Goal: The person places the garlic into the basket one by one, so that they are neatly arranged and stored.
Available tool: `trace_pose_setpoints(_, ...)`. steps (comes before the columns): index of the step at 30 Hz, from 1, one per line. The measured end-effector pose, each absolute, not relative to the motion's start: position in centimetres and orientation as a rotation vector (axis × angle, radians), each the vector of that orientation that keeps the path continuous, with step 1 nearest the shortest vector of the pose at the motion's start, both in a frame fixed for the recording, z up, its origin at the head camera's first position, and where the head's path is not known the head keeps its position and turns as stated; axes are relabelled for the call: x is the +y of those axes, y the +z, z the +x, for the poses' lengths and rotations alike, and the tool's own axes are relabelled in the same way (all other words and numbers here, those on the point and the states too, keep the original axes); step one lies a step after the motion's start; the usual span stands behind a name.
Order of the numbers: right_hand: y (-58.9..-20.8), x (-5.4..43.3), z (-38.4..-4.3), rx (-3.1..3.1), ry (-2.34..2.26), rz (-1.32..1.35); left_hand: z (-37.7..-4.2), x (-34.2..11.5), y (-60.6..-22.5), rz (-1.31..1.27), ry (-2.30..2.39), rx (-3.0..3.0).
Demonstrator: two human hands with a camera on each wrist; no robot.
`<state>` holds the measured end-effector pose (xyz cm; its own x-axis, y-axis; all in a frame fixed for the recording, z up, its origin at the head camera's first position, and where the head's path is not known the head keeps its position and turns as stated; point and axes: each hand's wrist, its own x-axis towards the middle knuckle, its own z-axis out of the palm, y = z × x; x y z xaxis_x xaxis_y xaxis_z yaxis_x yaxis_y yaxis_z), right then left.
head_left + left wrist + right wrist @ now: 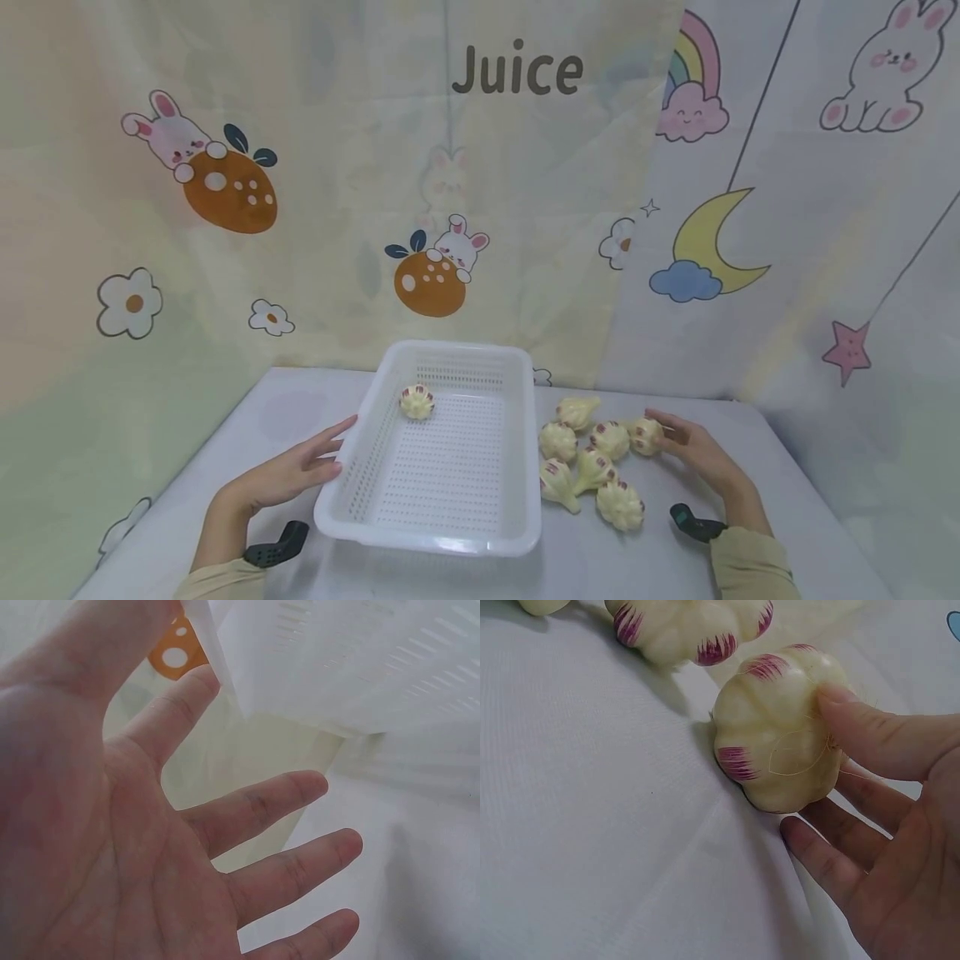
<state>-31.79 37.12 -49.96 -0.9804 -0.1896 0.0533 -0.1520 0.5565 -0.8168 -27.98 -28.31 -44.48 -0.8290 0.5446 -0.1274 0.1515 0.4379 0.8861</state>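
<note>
The left hand stretches forward with its palm toward the white basket, fingers straight and spread apart, thumb and forefinger tips at its rim, a lone garlic bulb lying inside beyond them. The right hand angles inward, its thumb and fingers pinching the outermost bulb between them, while the loose bulbs cluster on the table just past those fingertips, toward the basket.

My head view faces forward-down across the surface; close along my fingers, the left wrist's shares the basket, the right's the garlic.
</note>
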Motion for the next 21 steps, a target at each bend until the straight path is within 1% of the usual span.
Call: trace_pose_setpoints(21, -48.9, 36.4, -31.3, 2.743, -1.41, -0.223, -27.9, -28.1, -44.3, 0.579, 1.384, 2.286)
